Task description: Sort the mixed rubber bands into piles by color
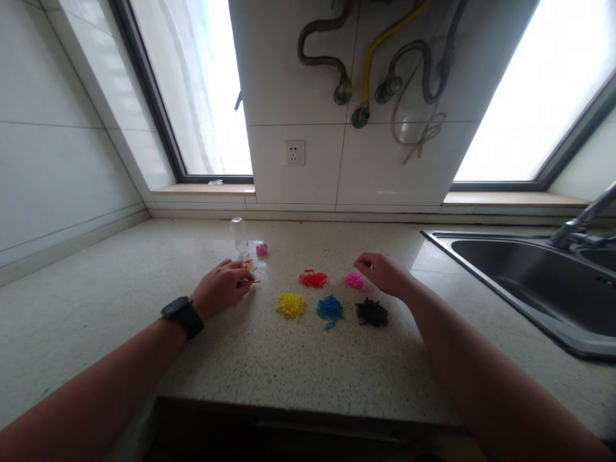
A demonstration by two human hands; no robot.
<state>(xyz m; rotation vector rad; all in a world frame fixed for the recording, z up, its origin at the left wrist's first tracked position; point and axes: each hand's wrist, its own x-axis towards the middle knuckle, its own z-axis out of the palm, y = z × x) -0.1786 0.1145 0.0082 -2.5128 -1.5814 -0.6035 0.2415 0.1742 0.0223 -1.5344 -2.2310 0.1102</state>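
Note:
Small piles of rubber bands lie sorted by colour on the speckled counter (308, 359): red (313, 278), pink (355, 280), yellow (290, 305), blue (330, 309) and black (371, 312). My left hand (222, 286), with a black watch on its wrist, rests closed over a mixed-colour clump of bands (248, 271). Just behind it stand a clear plastic bottle (239, 236) and its pink cap (261, 249). My right hand (384, 271) hovers beside the pink pile, fingers curled in a pinch; what they hold is too small to see.
A steel sink (529, 282) with a tap (584, 221) fills the right side. Behind the counter is a tiled wall with a socket (294, 153) and hoses (385, 70), flanked by two bright windows. The counter's front edge runs below my arms.

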